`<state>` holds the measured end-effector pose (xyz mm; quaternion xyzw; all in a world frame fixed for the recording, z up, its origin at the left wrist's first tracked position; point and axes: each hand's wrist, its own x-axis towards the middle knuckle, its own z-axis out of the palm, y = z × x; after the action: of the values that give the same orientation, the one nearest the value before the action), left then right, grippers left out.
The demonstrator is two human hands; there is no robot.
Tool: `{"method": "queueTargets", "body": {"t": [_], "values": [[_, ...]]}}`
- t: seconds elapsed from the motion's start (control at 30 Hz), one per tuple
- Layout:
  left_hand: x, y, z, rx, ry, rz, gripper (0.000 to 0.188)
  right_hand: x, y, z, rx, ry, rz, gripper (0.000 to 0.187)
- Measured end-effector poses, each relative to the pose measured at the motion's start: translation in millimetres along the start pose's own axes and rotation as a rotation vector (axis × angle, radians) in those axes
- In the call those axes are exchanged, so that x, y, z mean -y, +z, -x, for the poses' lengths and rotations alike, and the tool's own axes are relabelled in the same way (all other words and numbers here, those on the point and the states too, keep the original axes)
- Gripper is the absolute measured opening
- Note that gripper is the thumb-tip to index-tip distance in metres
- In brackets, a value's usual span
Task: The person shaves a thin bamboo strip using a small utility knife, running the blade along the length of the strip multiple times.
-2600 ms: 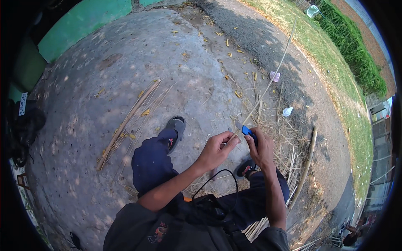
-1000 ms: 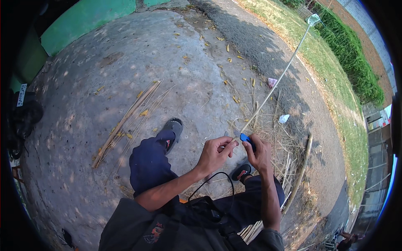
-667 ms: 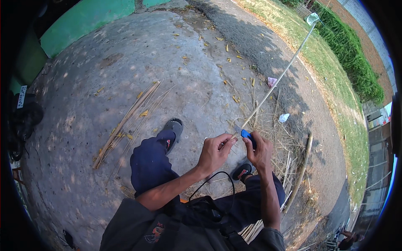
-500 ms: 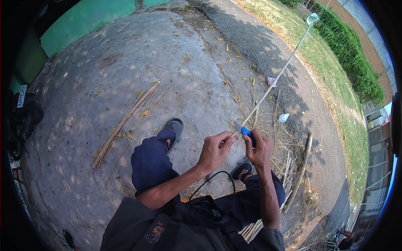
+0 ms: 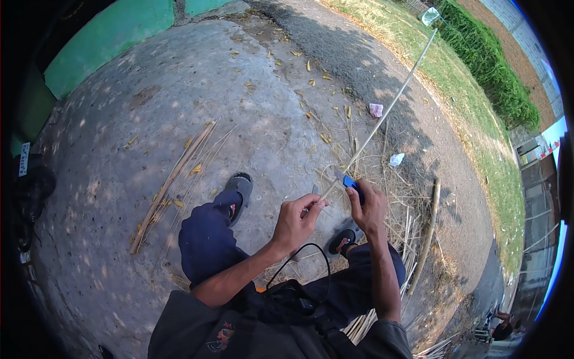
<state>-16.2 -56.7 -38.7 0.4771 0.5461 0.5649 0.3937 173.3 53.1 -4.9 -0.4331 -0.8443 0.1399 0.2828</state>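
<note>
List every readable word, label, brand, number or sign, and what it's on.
None legible enough to quote.
White rectangular plate, far left: characters too small, blurred.
Reddish print on dark cloth shirt: lettering, if any, too small.
Red marks at both feet: too small.
Blue-handled knife in right hand: none legible.

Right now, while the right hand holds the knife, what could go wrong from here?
The knife, its blade bare, might slip along the strip and cut the left hand, which pinches the strip's near end. The strip's long far end, held by neither hand, might also swing.
</note>
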Motion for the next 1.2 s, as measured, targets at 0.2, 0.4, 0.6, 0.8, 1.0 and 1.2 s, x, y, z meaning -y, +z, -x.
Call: {"method": "queueTargets", "body": {"t": [0.2,0.4,0.6,0.8,1.0,1.2], "values": [[-14,-4,1,0.041,-0.012,-0.048,0.021,-13,-8,-12,-0.072,-0.028,0.093,0.031],[-15,-6,9,0.082,-0.016,-0.046,0.021,-43,-16,-29,-0.245,0.023,0.091,0.032],[9,-2,42,0.242,-0.017,-0.01,0.022,-170,-81,-46,-0.692,0.44,-0.06,0.054],[23,-22,15,0.177,-0.162,0.031,0.026,-138,-69,-25,-0.58,0.454,-0.605,0.039],[21,-25,-8,0.101,-0.203,0.178,0.029,-46,-17,-16,-0.059,0.159,-0.237,0.033],[20,-14,-9,0.081,-0.206,0.235,0.028,22,20,6,0.2,0.008,-0.155,0.033]]}}
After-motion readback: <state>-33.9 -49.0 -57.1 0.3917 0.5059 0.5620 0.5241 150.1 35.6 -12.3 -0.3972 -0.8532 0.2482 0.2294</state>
